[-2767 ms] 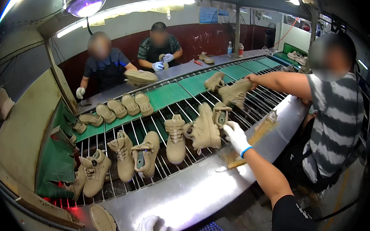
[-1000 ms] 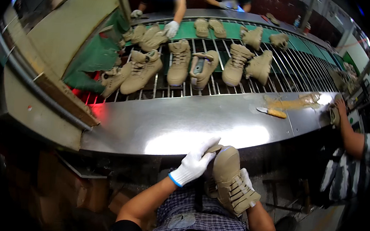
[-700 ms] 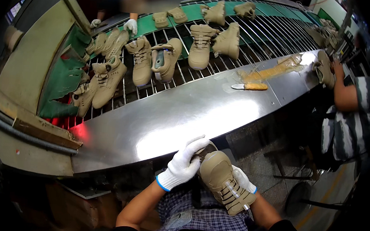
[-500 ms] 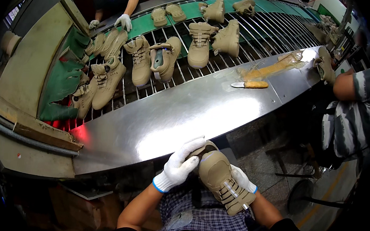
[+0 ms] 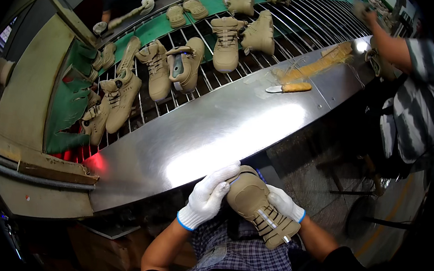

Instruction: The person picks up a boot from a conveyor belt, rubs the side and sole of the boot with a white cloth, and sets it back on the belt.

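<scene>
Left grip (image 5: 207, 195) pinches toe edge of beige lace-up shoe (image 5: 249, 197); right grip (image 5: 284, 202) clasps its side. Shoe sits between both grips, toe nearer left. Metal surface (image 5: 212, 135) just beyond grips; yellow-handled knife (image 5: 297, 87) on it, ahead of right grip.

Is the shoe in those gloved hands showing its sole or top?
Top: the shoe shows its toe and lacing, held between left hand and right hand.
</scene>
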The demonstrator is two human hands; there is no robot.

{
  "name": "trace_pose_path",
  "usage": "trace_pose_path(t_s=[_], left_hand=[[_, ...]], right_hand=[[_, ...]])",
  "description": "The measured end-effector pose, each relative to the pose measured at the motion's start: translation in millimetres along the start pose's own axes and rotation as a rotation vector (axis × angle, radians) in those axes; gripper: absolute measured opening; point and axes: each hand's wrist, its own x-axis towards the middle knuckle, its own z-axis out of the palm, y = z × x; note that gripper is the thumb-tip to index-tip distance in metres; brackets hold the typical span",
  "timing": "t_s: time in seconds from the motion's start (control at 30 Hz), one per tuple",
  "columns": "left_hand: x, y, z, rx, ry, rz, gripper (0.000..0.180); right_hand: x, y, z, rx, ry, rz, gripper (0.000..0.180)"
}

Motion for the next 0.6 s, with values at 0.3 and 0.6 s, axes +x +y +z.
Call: trace_pose_path(t_s=[0.3, 0.6], left_hand=[[-5, 3, 3, 0.013, 0.038, 0.007, 0.045], [-16, 7, 26, 0.345, 0.418, 0.155, 0.064]], right_hand=[[4, -3, 10, 0.046, 0.007, -0.044, 0.057], [35, -25, 28, -0.019, -0.048, 0.043, 0.041]])
